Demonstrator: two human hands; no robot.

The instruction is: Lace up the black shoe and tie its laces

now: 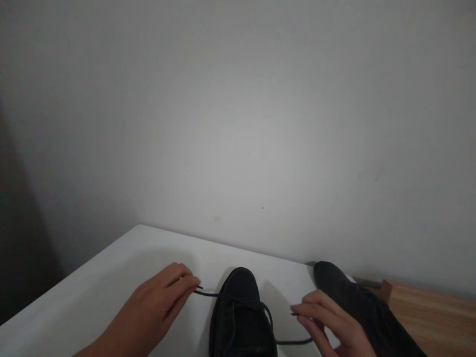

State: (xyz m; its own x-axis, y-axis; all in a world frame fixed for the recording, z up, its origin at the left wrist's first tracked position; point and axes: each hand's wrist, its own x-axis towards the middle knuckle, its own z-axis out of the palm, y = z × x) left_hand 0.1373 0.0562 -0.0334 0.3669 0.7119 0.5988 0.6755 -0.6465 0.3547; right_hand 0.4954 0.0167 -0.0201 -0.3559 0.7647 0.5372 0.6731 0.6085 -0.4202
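A black shoe (241, 282) stands on the white tabletop, toe toward the wall, its heel end cut off by the lower edge of the view. A dark shoelace (208, 294) crosses its front and comes out on both sides. To the left of the shoe, my left hand (163, 297) pinches one end of the lace between thumb and fingers. On the other side, my right hand (330, 320) is closed on the opposite end, whose tip pokes out past the fingertips. Slack lace hangs in a curve between the shoe and my right hand.
A second black shoe (345, 287) lies at the right, partly behind my right hand. The white table (156, 243) meets a plain grey wall (245, 139). At the lower right is a wooden surface (435, 312). The table's left edge slants toward the lower left.
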